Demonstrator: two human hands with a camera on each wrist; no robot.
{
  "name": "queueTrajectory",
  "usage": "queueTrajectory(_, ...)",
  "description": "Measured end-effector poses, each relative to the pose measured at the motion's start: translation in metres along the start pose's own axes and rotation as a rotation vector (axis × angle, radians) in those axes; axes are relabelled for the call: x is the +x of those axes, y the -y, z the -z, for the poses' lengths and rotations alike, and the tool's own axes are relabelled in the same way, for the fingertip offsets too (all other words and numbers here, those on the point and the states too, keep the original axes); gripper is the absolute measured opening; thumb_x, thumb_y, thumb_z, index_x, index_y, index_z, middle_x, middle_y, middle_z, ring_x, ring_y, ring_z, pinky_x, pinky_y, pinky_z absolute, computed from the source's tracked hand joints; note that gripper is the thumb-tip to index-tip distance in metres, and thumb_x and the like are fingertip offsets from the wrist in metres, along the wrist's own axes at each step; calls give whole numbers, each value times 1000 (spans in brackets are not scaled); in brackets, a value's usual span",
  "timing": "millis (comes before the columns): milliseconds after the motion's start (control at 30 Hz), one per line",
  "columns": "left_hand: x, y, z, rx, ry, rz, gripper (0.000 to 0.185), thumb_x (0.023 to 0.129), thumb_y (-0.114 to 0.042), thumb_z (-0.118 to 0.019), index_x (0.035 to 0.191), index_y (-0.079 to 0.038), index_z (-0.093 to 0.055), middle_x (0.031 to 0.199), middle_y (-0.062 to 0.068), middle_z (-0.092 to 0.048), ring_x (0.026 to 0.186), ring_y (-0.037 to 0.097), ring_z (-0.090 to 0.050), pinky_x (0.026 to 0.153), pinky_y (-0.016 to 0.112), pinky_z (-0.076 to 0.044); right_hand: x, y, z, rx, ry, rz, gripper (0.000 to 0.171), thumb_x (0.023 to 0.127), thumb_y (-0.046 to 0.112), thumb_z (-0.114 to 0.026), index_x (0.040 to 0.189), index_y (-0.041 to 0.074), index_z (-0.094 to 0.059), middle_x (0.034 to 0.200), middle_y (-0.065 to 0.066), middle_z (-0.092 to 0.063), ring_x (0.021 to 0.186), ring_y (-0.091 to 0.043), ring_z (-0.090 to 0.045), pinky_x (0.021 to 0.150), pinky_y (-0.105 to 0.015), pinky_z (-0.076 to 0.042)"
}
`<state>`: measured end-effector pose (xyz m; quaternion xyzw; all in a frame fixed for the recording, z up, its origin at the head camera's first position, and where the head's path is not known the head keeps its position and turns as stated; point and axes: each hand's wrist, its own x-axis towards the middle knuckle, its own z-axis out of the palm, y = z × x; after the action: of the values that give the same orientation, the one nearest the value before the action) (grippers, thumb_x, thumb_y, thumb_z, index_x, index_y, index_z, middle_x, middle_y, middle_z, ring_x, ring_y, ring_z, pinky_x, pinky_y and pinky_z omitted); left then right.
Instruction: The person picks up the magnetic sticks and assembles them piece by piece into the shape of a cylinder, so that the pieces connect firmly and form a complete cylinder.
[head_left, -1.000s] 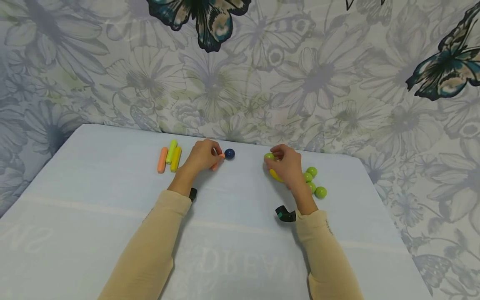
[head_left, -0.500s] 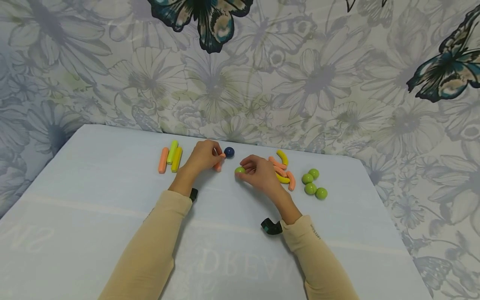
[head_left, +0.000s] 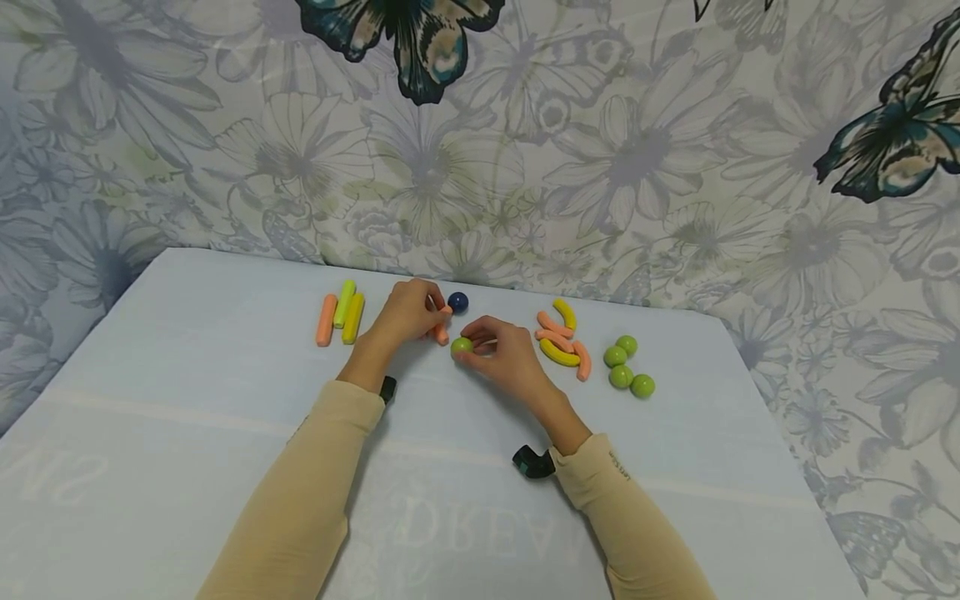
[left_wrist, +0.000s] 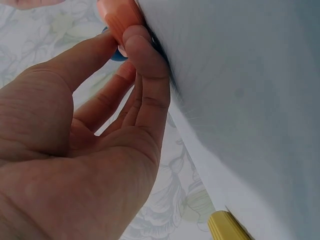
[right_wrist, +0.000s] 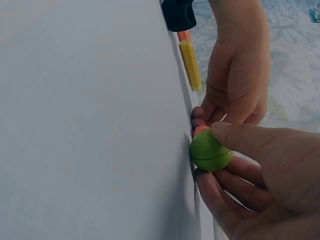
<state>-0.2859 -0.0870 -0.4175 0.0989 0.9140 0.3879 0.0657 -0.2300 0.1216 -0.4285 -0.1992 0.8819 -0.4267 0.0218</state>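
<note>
My left hand (head_left: 407, 312) pinches an orange ridged stick (left_wrist: 120, 19) between thumb and fingertips, low over the white table. Just beyond those fingertips sits a dark blue ball (head_left: 458, 302), mostly hidden behind the stick and fingers in the left wrist view. My right hand (head_left: 504, 354) holds a glossy green ball (right_wrist: 210, 151) with a thin seam line, thumb on one side and fingers on the other. In the head view this ball is beside the lower end of the orange piece (head_left: 441, 335) at my left hand.
Left of my left hand lie an orange stick (head_left: 326, 320), a lime stick (head_left: 344, 303) and a yellow stick (head_left: 353, 318). Curved orange and yellow pieces (head_left: 558, 352) cluster right of my right hand, with several green balls (head_left: 621, 377) farther right. Patterned fabric rises behind the table.
My right hand has carried the green ball leftward from beside the curved pieces to near my left hand, uncovering those pieces. My left hand stays almost in place with the orange stick.
</note>
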Motion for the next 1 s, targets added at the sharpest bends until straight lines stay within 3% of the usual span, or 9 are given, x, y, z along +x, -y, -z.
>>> queueTrajectory(300, -1, 1, 0, -17, -2, -19, 18, 101, -18, -72, 104, -1, -72, 79, 10, -71, 56, 14, -62, 55, 25, -51, -1, 2, -5, 51, 6, 33, 29, 91, 12, -84, 117, 5, -72, 114, -8, -77, 104, -21, -75, 91, -29, -61)
queueTrajectory(667, 0, 0, 0, -25, 2, -24, 18, 101, -18, -73, 102, 0, -72, 78, 10, -72, 55, 14, -63, 57, 25, -52, 0, 0, -7, 38, -19, 40, 25, 93, 16, -83, 115, 7, -73, 109, -7, -78, 102, -19, -76, 88, -27, -61)
queueTrajectory(800, 0, 0, 0, -38, 3, -21, 17, 100, -17, -73, 102, 0, -72, 77, 10, -71, 55, 13, -63, 56, 25, -52, 0, 2, 5, 6, -8, 4, 28, 96, 18, -79, 120, 5, -72, 116, -8, -77, 106, -18, -75, 91, -29, -61)
queueTrajectory(1000, -1, -1, -2, -45, 19, -8, 17, 100, -17, -74, 104, -1, -72, 81, 10, -68, 57, 14, -63, 57, 25, -52, -1, -3, 48, -69, -31, -77, 30, 96, 18, -79, 121, 3, -72, 116, -10, -76, 104, -22, -74, 91, -38, -61)
